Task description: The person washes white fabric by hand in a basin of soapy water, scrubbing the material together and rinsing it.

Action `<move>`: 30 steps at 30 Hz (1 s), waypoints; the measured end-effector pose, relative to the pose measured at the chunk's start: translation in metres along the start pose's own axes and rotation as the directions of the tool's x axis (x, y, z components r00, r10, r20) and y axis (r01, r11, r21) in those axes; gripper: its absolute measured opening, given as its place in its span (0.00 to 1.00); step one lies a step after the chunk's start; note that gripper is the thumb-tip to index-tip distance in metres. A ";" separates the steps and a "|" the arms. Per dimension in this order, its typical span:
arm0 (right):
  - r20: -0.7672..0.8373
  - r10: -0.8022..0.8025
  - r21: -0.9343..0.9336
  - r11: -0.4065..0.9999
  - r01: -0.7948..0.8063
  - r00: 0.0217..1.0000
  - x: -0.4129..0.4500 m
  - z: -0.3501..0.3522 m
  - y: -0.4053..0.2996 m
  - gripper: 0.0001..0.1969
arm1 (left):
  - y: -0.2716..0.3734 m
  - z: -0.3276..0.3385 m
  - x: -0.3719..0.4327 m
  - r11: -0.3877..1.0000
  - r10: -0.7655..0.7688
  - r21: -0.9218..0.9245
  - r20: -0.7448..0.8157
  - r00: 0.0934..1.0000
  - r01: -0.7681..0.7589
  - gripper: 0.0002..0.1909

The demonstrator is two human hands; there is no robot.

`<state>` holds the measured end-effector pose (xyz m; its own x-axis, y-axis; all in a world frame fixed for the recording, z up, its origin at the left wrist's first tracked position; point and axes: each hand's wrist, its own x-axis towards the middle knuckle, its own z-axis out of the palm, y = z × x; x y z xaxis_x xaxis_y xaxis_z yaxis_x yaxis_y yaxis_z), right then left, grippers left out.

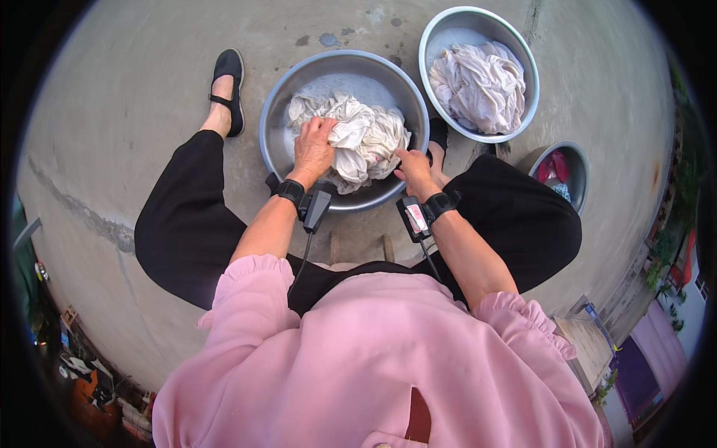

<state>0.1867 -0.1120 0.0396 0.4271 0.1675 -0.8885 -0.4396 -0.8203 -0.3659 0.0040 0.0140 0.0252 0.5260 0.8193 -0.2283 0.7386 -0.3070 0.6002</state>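
Observation:
A wide metal basin [274,129] sits on the ground between my feet, with soapy water [353,84] along its far side. Bunched in it lies wet white cloth [358,129]. My left hand [313,148] grips a fold of this cloth near the basin's middle, the fingertips partly buried in it. At the cloth's right edge is my right hand [415,168], low over the near right rim, its index finger touching the fabric. Whether the right fingers pinch any cloth is hidden. Both wrists wear black straps with small devices.
A second metal basin [529,67], at the far right, holds pale wet cloth [479,87] and suds. Behind my right knee stands a smaller metal bowl [582,173] with red [553,167] and blue items inside. Wet spots mark the concrete floor [140,73].

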 end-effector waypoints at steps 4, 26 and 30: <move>0.135 0.063 0.159 0.984 -0.084 0.989 0.000 0.016 0.017 0.40 | -0.027 -0.035 0.021 0.862 -0.482 -0.186 -0.008 0.876 0.472 0.08; 0.186 -0.582 -0.526 0.622 0.580 0.792 -0.034 0.020 -0.103 0.33 | 0.004 0.014 -0.036 0.024 -0.804 -0.761 0.371 0.465 0.649 0.32; 0.308 -0.756 -0.647 0.278 0.710 0.577 -0.058 0.031 -0.115 0.31 | 0.002 0.032 -0.053 -0.044 -0.699 -0.697 0.534 0.476 0.716 0.25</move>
<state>0.1880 -0.0104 0.1251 0.3357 0.8855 -0.3211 0.6920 -0.4632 -0.5537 -0.0090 -0.0450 0.0143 -0.0406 0.3463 -0.9373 0.0508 0.9375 0.3442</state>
